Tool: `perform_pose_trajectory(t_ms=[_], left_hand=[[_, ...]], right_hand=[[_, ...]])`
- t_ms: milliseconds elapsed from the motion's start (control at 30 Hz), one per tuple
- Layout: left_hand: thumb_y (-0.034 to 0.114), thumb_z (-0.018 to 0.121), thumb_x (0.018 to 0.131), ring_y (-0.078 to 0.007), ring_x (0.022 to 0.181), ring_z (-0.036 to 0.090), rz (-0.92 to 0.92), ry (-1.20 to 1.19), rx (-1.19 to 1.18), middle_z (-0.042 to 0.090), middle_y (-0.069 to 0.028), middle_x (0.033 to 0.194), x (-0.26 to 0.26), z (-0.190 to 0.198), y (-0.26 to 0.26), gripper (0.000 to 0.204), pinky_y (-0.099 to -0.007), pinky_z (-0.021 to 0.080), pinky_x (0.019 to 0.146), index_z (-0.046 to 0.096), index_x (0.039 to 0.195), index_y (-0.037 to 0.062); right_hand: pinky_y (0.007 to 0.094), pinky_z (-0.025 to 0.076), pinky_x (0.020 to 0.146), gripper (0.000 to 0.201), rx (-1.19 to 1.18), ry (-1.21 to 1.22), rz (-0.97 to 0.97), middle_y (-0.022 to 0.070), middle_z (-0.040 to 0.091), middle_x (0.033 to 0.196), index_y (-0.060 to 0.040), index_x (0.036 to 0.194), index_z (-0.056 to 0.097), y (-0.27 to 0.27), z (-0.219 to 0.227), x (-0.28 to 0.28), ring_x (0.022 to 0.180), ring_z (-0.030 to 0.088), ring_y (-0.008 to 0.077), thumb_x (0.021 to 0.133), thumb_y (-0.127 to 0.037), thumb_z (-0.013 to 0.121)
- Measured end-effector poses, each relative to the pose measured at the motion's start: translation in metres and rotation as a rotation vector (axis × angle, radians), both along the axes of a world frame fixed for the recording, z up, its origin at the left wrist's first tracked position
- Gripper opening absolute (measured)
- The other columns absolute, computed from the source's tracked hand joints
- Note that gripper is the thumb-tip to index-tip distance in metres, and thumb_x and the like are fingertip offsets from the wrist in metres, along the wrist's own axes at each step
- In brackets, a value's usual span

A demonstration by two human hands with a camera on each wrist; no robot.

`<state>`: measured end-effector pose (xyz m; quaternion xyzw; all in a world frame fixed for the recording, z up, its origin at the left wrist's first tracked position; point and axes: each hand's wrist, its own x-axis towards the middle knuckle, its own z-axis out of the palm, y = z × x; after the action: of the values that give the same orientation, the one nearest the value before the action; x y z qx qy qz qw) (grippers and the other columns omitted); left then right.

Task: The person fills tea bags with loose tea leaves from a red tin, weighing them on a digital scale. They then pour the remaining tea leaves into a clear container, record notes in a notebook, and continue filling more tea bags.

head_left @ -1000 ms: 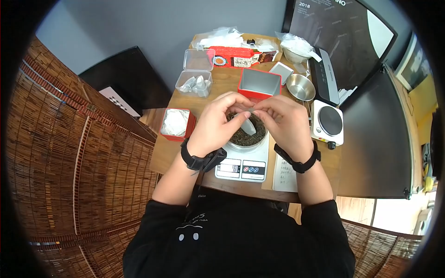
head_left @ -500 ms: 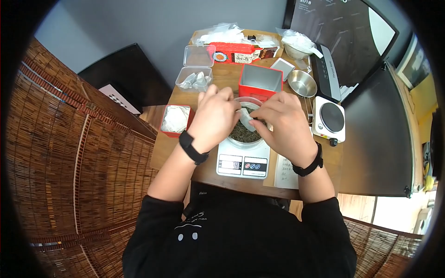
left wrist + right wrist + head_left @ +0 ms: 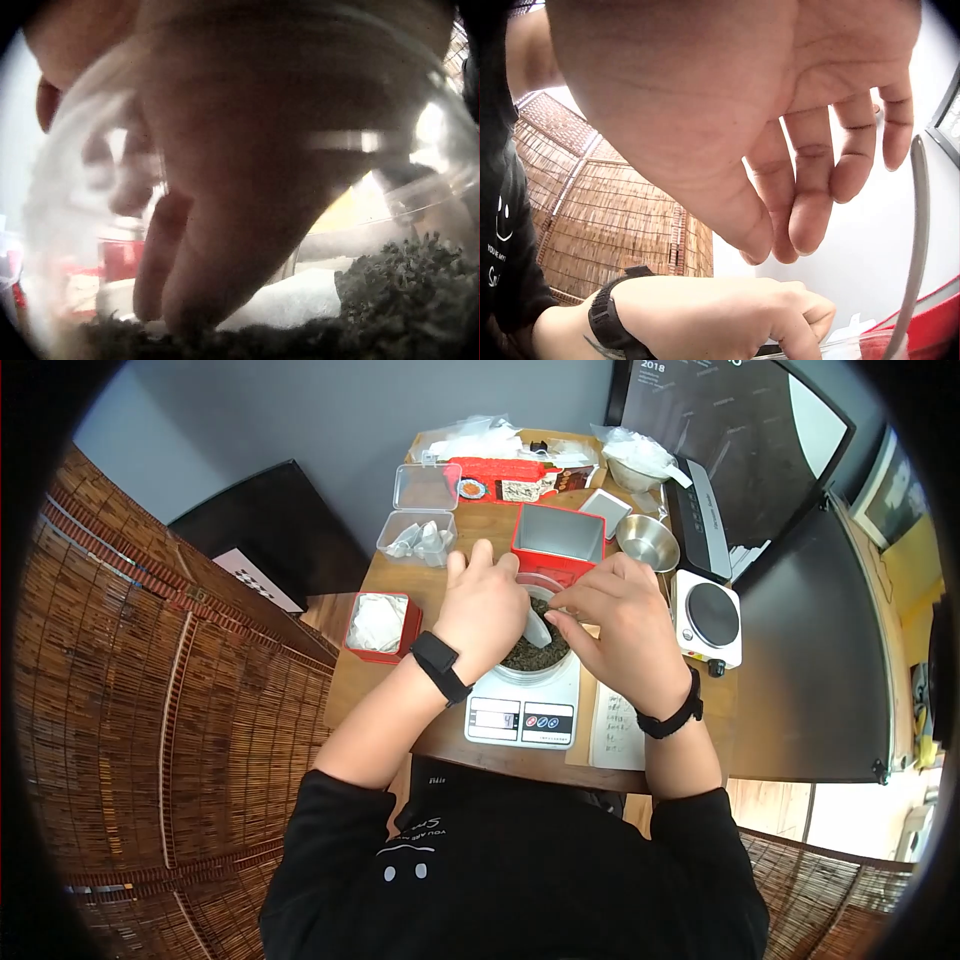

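A clear round jar [image 3: 533, 677] of dark dried leaves [image 3: 530, 655] stands on a white scale [image 3: 520, 705]. My left hand [image 3: 485, 610] reaches into it, pinching one end of a small white bag [image 3: 538, 628] that slants over the leaves. In the left wrist view that hand's thumb and finger [image 3: 225, 225] point down to the leaves [image 3: 405, 289], the pale bag [image 3: 300, 300] behind them. My right hand [image 3: 622, 635] hovers at the jar's right side, fingers relaxed and bent; the right wrist view shows its thumb and fingertips [image 3: 772, 150] close together, with nothing plainly held.
Behind the jar stands an open red tin [image 3: 558, 565]. White bags fill a red box [image 3: 378, 625] at left and a clear lidded box [image 3: 418, 538] behind it. A metal bowl [image 3: 648, 543], a hot plate [image 3: 712, 615] and a written sheet [image 3: 617, 730] are at right.
My left hand has turned over the jar and moved right, its fingers lower. My right hand has drawn slightly right, away from the bag it touched earlier. The scale's display has changed.
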<state>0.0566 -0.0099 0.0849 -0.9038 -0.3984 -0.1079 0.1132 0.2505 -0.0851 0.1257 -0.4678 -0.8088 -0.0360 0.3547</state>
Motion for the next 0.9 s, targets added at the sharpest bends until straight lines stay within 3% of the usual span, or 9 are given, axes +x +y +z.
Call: perform_pose_trajectory(t_ms=[267,333,467,667,767,900], left_hand=[[0.014,0.07,0.086,-0.0313,0.109,0.052,-0.026,-0.051,-0.045,0.064,-0.0052,0.104,-0.003,-0.004,0.004,0.014,-0.048,0.039,0.093,0.081,0.078,0.0123],[0.016,0.071,0.087,-0.031,0.108,0.051,-0.09,-0.167,-0.007,0.062,-0.0047,0.104,-0.002,-0.007,0.0,0.013,-0.0479,0.038,0.094,0.082,0.08,0.0144],[0.016,0.073,0.086,-0.0307,0.109,0.05,-0.133,-0.107,0.003,0.061,-0.004,0.104,0.0,-0.001,-0.002,0.009,-0.0478,0.037,0.096,0.082,0.083,0.0148],[0.015,0.076,0.083,-0.03,0.113,0.051,-0.173,-0.142,-0.024,0.061,-0.0041,0.105,-0.004,0.008,0.004,0.006,-0.0473,0.037,0.099,0.08,0.085,0.0111],[0.012,0.076,0.082,-0.0301,0.117,0.053,-0.241,-0.217,0.025,0.062,-0.0045,0.107,-0.006,0.021,0.003,0.005,-0.0469,0.04,0.1,0.077,0.086,0.0079],[0.006,0.077,0.08,-0.0311,0.11,0.06,-0.321,-0.302,0.0,0.064,-0.0069,0.107,-0.009,0.036,-0.002,0.014,-0.0461,0.049,0.093,0.071,0.093,0.0058]], right_hand=[[0.0414,0.049,0.088,0.013,0.016,-0.003,0.019,0.0033,0.074,0.089,-0.0082,0.093,0.079,0.002,-0.001,0.004,0.094,0.064,0.027,0.084,-0.012,0.086],[0.0415,0.049,0.088,0.012,0.019,-0.002,0.019,0.0033,0.074,0.089,-0.0083,0.093,0.079,0.003,-0.001,0.004,0.094,0.064,0.0269,0.084,-0.012,0.086],[0.0434,0.049,0.095,0.011,-0.039,-0.008,0.002,0.0043,0.076,0.094,-0.0081,0.093,0.081,0.002,0.001,0.005,0.097,0.065,0.0274,0.085,-0.016,0.082],[0.0421,0.049,0.09,0.012,0.021,0.005,0.019,0.003,0.074,0.089,-0.0088,0.093,0.078,0.002,0.001,0.008,0.093,0.064,0.028,0.084,-0.012,0.086],[0.0439,0.049,0.096,0.015,-0.018,-0.005,0.017,0.0044,0.075,0.092,-0.0083,0.096,0.08,0.001,0.001,0.006,0.097,0.065,0.0278,0.085,-0.018,0.084],[0.0435,0.049,0.095,0.018,-0.023,0.0,0.055,0.0054,0.075,0.093,-0.008,0.094,0.079,0.002,-0.004,0.0,0.098,0.066,0.0282,0.084,-0.021,0.085]])
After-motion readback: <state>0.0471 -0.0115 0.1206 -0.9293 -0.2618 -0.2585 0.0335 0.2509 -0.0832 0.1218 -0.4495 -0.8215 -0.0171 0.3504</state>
